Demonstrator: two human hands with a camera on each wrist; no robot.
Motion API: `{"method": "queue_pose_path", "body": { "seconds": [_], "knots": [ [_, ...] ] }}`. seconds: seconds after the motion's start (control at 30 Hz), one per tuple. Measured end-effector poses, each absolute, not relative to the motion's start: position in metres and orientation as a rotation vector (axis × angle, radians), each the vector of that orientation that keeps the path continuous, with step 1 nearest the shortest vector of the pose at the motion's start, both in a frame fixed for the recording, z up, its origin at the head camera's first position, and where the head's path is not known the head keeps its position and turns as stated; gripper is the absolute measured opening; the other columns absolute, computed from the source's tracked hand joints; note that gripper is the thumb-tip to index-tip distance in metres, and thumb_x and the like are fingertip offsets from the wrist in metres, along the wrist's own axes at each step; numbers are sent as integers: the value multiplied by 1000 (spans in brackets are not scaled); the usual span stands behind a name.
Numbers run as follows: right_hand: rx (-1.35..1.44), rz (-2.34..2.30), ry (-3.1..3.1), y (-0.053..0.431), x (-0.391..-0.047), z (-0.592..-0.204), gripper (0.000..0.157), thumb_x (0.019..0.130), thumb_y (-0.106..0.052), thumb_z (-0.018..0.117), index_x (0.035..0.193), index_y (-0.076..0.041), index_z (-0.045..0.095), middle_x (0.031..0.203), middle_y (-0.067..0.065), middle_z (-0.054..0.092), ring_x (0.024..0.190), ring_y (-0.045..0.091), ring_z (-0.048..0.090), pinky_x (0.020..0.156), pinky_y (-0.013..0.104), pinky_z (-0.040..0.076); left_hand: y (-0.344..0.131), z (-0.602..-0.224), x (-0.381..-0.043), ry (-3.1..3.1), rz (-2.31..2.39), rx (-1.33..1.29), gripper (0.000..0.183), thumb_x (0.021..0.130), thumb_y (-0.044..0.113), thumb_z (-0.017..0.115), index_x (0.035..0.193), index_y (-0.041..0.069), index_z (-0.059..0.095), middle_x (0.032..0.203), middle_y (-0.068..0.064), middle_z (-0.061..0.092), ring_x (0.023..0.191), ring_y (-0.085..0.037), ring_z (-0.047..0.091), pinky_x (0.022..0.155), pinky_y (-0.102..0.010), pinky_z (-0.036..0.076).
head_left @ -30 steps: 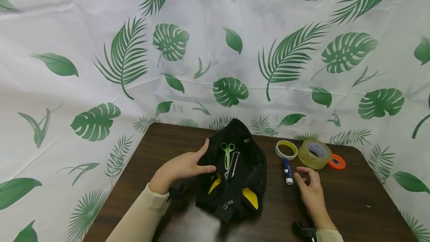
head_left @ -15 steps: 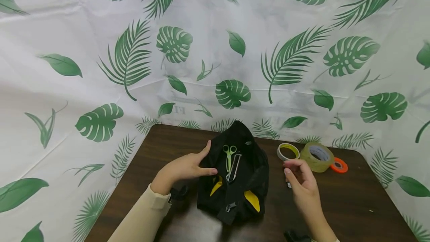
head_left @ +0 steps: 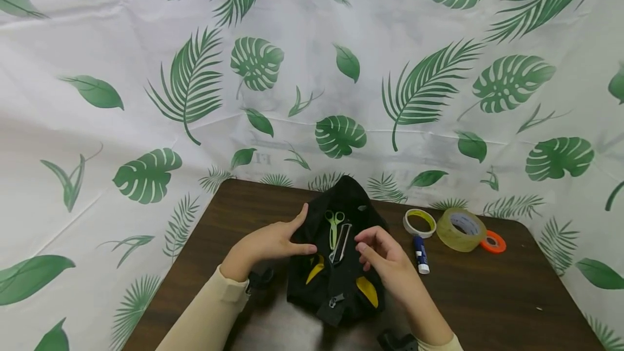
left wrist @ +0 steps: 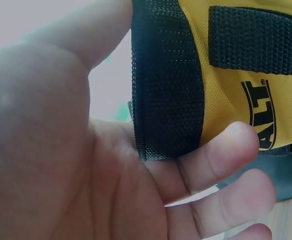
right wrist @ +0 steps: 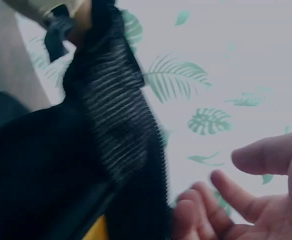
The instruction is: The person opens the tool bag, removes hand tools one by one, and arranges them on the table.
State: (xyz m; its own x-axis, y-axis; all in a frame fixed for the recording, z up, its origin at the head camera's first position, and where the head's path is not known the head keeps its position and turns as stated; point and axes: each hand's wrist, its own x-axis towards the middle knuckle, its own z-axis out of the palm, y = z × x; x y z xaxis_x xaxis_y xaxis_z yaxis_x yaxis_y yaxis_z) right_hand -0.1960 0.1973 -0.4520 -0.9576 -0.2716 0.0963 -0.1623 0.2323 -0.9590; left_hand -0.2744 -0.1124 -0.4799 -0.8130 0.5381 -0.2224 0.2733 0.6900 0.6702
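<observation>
The white cloth printed with green leaves (head_left: 302, 26) hangs behind the far edge of the dark brown wooden desk (head_left: 487, 297). A black and yellow fabric bag (head_left: 341, 280) sits left of the middle of the desk, near the far edge, its mouth open towards me. My left hand (head_left: 273, 242) grips the bag's left wall, thumb inside the rim, fingers outside on the yellow cloth. My right hand (head_left: 390, 264) is over the bag's right side, its fingers loosely bent and free; I can't tell whether they touch it. Towards the far right corner is a wide roll of clear yellowish tape (head_left: 453, 238), just right of a narrow white tape ring with a yellow inside (head_left: 411, 229). In the bag, green-handled scissors (head_left: 333, 232) lie beside a slim black and silver tool (head_left: 340, 244). A blue and white glue stick (head_left: 421, 254) lies just on my side of the white ring, and a small orange tape roll (head_left: 498, 247) is beside the wide one, nearer the right edge.
</observation>
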Motion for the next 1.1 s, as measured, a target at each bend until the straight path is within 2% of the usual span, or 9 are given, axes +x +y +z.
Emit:
{"method": "queue_pose_path", "body": {
  "seconds": [0.17,0.27,0.47,0.63,0.77,0.87,1.0,1.07,1.1],
  "knots": [
    [-418,-1749,2457,186,-203,-451,22,113,-22,63,126,-5,65,113,21,65,91,25,68,79,29,61,-112,-480,-274,2514,900,626,117,95,79,66,176,36,-8,171,-18,46,147,-33,59,123,-55,47],
    [-398,-1709,2486,181,-208,-451,23,113,-22,63,125,-3,66,113,24,66,90,20,69,79,28,62,-111,-478,-274,2519,893,622,117,95,79,66,175,36,-8,170,-17,47,146,-33,60,123,-55,47],
    [-267,-1667,2406,173,-225,-440,31,113,-30,63,129,-4,64,109,15,65,93,24,68,83,31,61,-111,-477,-272,2507,909,609,117,96,76,67,176,33,-6,169,-18,48,145,-33,62,121,-54,48],
    [-253,-1523,2297,161,-254,-436,34,113,-35,61,133,-6,63,116,16,65,99,30,69,88,34,61,-112,-478,-271,2495,912,598,117,97,75,67,177,31,-6,163,-18,56,142,-33,64,119,-54,50],
    [-225,-1493,2204,154,-287,-445,38,114,-33,59,136,-2,60,117,18,65,97,26,69,92,36,61,-113,-479,-272,2496,910,597,117,97,75,67,177,31,-7,159,-18,60,139,-33,66,118,-55,51],
    [-170,-1427,2204,152,-308,-460,44,114,-34,60,145,-3,53,108,12,63,92,25,66,90,40,60,-113,-481,-272,2487,914,603,118,96,76,67,177,31,-7,161,-18,58,141,-32,64,119,-55,50],
    [-58,-1363,2215,155,-325,-482,65,113,-35,61,164,-10,31,94,8,57,81,23,61,78,37,55,-114,-480,-270,2472,917,604,119,97,75,68,176,31,-8,166,-18,53,145,-34,62,120,-56,49],
    [4,-1338,2229,157,-331,-494,77,112,-36,63,171,-12,21,93,9,57,78,22,59,73,34,53,-114,-479,-270,2472,906,601,118,97,75,67,176,30,-8,166,-18,53,144,-35,62,120,-56,49],
    [28,-1321,2238,158,-334,-501,83,111,-36,65,173,-12,16,101,13,61,80,22,61,75,36,54,-115,-479,-271,2474,900,599,118,97,75,66,176,30,-9,166,-18,53,144,-35,62,120,-56,49]
  ]
}}
